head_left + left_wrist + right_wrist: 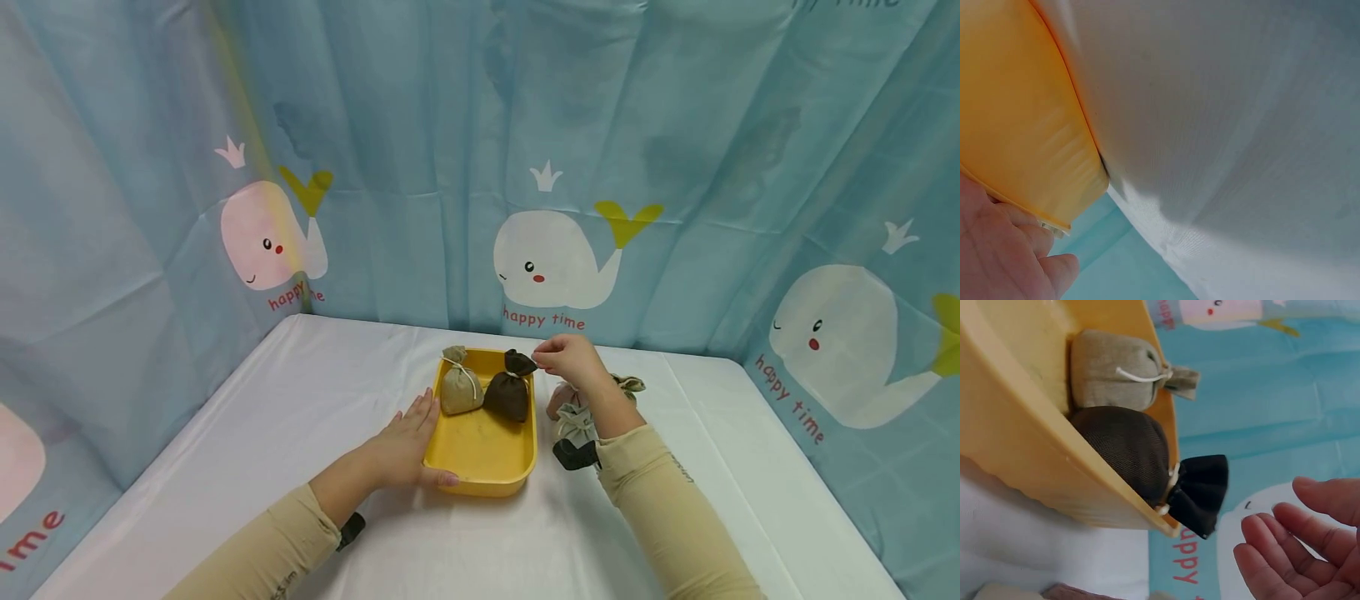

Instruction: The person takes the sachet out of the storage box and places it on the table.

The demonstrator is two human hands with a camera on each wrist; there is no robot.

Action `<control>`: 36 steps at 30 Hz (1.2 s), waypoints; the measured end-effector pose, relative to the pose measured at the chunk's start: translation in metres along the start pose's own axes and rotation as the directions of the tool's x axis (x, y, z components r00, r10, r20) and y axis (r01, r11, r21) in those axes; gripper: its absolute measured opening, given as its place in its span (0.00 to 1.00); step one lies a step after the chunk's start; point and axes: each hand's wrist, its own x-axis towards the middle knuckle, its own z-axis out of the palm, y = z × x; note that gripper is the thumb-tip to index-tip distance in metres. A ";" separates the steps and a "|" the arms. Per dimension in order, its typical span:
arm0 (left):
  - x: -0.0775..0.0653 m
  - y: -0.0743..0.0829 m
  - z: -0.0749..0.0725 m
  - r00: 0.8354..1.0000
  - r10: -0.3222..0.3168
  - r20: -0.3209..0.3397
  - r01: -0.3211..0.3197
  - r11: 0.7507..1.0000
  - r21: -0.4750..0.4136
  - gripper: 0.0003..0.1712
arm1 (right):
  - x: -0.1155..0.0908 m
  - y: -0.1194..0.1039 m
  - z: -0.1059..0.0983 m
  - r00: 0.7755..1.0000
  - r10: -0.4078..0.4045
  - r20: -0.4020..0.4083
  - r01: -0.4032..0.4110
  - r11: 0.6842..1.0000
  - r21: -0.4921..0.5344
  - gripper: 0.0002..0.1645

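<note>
A yellow plastic bin (pixel 480 450) stands on the table with two small cloth pouches at its far end. The beige pouch (pixel 461 390), tied with white string, is on the left; the dark brown pouch (pixel 510 392) leans at the right wall, its gathered top over the rim. My left hand (pixel 401 446) rests along the bin's left side, fingers straight, thumb at the near rim. Just off the dark pouch's top is my right hand (pixel 573 360); in the right wrist view its loosely bent fingers (pixel 1294 550) hold nothing and a gap shows.
Right of the bin, partly behind my right forearm, lie more pouches: a grey one (pixel 576 423), a pinkish one (pixel 561 398) and a green one (pixel 628 385). A white cloth (pixel 300 417) covers the table. Blue curtains (pixel 420 167) with whale prints surround its back and sides.
</note>
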 end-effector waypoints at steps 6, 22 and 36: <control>0.001 0.000 0.000 1.000 0.000 0.000 0.000 1.000 -0.002 0.74 | 0.002 -0.001 0.010 0.998 0.063 -0.002 -0.063 0.998 -0.031 0.15; -0.001 0.001 0.000 1.000 0.006 -0.002 -0.006 1.000 0.002 0.73 | 0.006 -0.002 0.022 0.990 0.141 0.010 -0.140 0.990 -0.034 0.12; -0.001 0.001 0.001 1.000 -0.009 -0.001 0.009 1.000 0.006 0.74 | 0.008 0.004 0.025 0.998 0.059 -0.027 -0.062 0.982 -0.176 0.05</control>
